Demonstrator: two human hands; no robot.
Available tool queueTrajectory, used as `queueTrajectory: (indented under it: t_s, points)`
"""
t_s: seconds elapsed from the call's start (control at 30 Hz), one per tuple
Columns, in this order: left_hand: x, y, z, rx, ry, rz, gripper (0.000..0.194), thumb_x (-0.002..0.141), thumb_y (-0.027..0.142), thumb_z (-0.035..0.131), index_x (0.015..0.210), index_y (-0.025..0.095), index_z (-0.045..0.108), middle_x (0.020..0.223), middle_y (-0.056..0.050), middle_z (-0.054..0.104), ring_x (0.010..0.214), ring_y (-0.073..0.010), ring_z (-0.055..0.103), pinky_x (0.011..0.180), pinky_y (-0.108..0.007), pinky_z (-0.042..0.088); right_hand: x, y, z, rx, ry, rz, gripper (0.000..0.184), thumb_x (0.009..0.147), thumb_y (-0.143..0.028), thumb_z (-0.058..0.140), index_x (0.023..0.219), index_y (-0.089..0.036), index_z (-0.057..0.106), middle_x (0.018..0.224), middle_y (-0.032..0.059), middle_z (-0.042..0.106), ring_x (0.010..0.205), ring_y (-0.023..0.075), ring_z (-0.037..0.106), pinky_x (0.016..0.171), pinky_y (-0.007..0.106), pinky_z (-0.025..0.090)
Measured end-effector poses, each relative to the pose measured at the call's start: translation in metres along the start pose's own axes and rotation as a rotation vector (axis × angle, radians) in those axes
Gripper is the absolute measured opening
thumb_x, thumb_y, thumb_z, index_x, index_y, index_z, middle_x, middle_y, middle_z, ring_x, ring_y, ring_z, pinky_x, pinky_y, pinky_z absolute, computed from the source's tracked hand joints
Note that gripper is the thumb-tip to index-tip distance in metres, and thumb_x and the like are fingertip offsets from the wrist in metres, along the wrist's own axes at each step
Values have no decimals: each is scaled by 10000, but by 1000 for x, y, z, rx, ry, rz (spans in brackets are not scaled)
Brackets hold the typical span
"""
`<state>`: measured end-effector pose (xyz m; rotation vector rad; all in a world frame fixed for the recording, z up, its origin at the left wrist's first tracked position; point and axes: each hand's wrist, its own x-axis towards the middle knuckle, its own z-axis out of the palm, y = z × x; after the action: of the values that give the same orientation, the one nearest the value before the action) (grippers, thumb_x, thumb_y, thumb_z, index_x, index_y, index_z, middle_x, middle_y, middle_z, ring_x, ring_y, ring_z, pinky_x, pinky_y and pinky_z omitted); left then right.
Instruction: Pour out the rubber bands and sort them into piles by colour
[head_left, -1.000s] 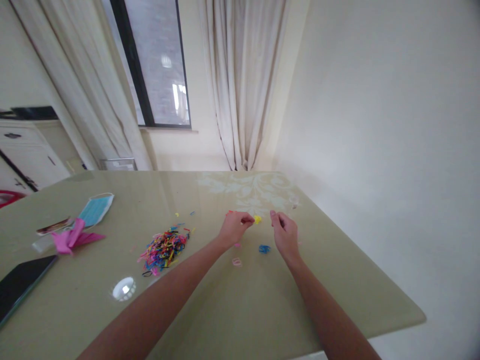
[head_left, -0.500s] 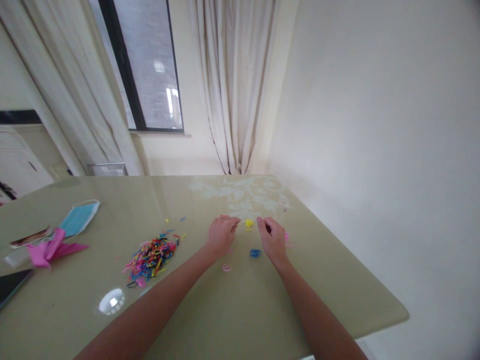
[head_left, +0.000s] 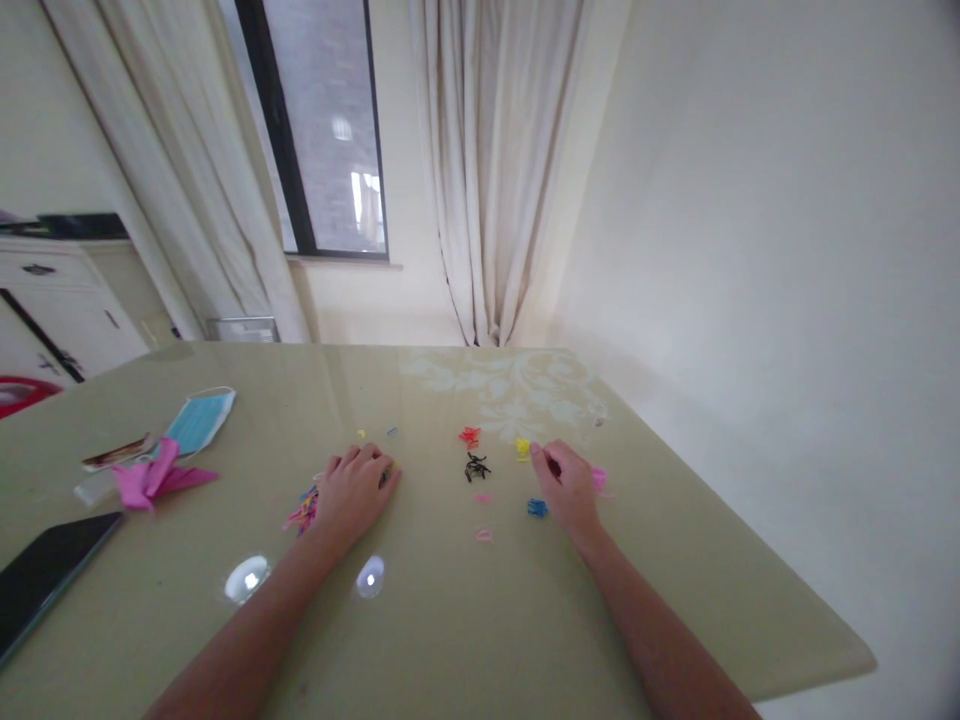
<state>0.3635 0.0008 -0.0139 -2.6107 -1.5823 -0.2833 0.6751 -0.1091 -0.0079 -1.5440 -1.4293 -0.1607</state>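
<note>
Clusters (head_left: 475, 467), each of one colour, seem already separated right of the left hand's (head_left: 352, 495) loosely spread fingers, which partly cover a still-mixed pile (head_left: 305, 510), the right hand's (head_left: 568, 487) fingers curled in, contents hidden.

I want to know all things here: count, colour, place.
mixed pile: 1, multicoloured, centre-left
small piles: 5, red, black, yellow, blue, pink, centre-right
loose bits: few, mostly pink, centre
face mask: 1, blue, left
folded item: 1, pink, left
flat device: 1, black, left
unclear items: several, mixed colours, left
table: 1, greenish, front
window: 1, dark-framed, back
curtains: 2, cream, beside window
cabinet: 1, white, far left
walls: 2, pale, back, right
arms: 2, bare, front
left grip: 1, bare, over mixed pile
right grip: 1, bare, beside yellow pile
</note>
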Motion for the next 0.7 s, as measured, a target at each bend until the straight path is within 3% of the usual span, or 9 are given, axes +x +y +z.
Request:
queueTrajectory:
  t_s: [0.23, 0.33, 0.47, 0.7]
  points:
    - [7, 4, 2, -86, 95, 29, 265, 999, 250, 482, 979, 181, 737, 1082, -111, 758, 1069, -307, 649, 936, -443, 432, 0, 6, 0, -16, -3, 28, 469, 1019, -440, 502, 626, -237, 347, 590, -51, 372, 547, 133, 372, 561, 277, 272]
    - [6, 5, -7, -353, 209, -18, 271, 1004, 308, 468, 1006, 180, 707, 993, -94, 768, 932, -262, 679, 890, -406, 471, -1, 5, -1, -18, -17, 36, 464, 1020, -441, 498, 629, -236, 353, 594, -48, 377, 547, 134, 375, 560, 278, 273]
    - [1, 7, -22, -835, 267, -67, 353, 968, 505, 533, 947, 206, 720, 800, -32, 745, 696, -185, 634, 682, -302, 487, -2, 2, -2, -16, -43, 36, 462, 1026, -437, 495, 634, -234, 355, 600, -45, 383, 552, 136, 381, 566, 278, 282]
    - [-6, 17, -37, -1239, 215, -85, 447, 830, 610, 735, 1026, 215, 803, 991, -81, 817, 814, -186, 703, 719, -282, 537, -1, 3, 0, -24, -95, 22, 452, 1017, -446, 493, 634, -231, 389, 595, -37, 412, 552, 141, 399, 566, 282, 282]
